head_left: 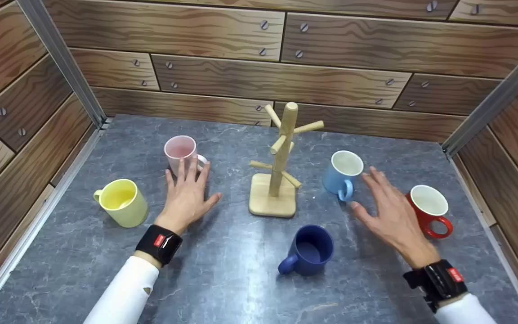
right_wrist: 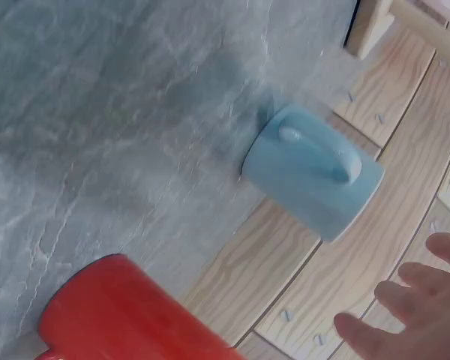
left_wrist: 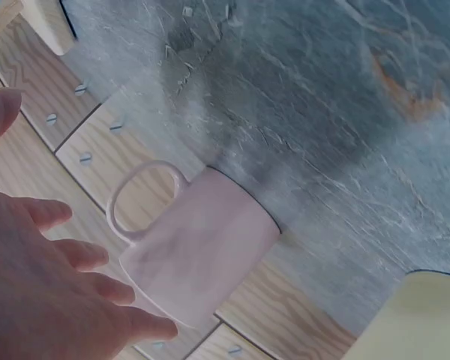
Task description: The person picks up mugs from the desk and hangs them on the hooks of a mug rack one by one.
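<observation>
With its fingers spread, my left hand (head_left: 185, 194) reaches over the table just in front of a pink mug (head_left: 180, 150). In the left wrist view that pink mug (left_wrist: 202, 240) stands upright, its handle toward the fingertips. My right hand (head_left: 389, 209) is stretched out between a light blue mug (head_left: 337, 176) and a red mug (head_left: 422, 211), fingers straight and nothing held. The right wrist view has the light blue mug (right_wrist: 311, 172) ahead of the fingers and the red mug (right_wrist: 131, 311) to one side. Both hands wear black wrist straps.
A wooden mug tree (head_left: 281, 157) with several pegs, all bare, stands at the middle on a square base. Nearer is a dark blue mug (head_left: 308, 251); a yellow mug (head_left: 126, 204) sits at left. Wood-patterned walls (head_left: 223, 85) enclose the grey table (head_left: 223, 279).
</observation>
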Demonstrator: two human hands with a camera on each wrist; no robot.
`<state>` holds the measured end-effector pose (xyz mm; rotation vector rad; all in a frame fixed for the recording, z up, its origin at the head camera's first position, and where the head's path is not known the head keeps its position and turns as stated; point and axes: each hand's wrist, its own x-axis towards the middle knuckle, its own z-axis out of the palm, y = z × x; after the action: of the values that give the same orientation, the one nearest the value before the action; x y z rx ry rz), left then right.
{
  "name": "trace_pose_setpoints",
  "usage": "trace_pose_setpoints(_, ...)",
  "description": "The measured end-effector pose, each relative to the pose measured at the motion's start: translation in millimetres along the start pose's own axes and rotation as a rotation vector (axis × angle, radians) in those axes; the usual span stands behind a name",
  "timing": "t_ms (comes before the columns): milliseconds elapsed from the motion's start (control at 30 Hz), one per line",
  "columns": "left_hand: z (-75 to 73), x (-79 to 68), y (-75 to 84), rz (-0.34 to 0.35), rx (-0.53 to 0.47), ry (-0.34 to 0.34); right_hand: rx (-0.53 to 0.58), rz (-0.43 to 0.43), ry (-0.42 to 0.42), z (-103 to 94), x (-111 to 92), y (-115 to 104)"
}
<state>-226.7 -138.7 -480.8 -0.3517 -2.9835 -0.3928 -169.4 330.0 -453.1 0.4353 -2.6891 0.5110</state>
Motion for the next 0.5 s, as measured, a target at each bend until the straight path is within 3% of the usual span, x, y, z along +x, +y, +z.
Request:
trace_pose_setpoints(133, 1.3, 0.9, 4.0, 0.011, -0.003, -0.017, 0.034, -0.072, 0.044, 3.3, -4, -10)
trace_pose_setpoints(233, 2.0, 1.1, 7.6, 0.014, 0.012, -0.035, 0.037, -0.119, 0.016, 4.5, -6, -21)
trace_pose_setpoints(367, 4.4, -0.6, 14.6, 0.043, 0.011, -0.002, 0.056, -0.163, -0.087, 3.8, -8, -39)
trace_pose_setpoints(500, 7.3, -4.6, 25.7, 0.164, 0.009, 0.092, 0.134, -0.184, -0.238, 2.4, -12, -55)
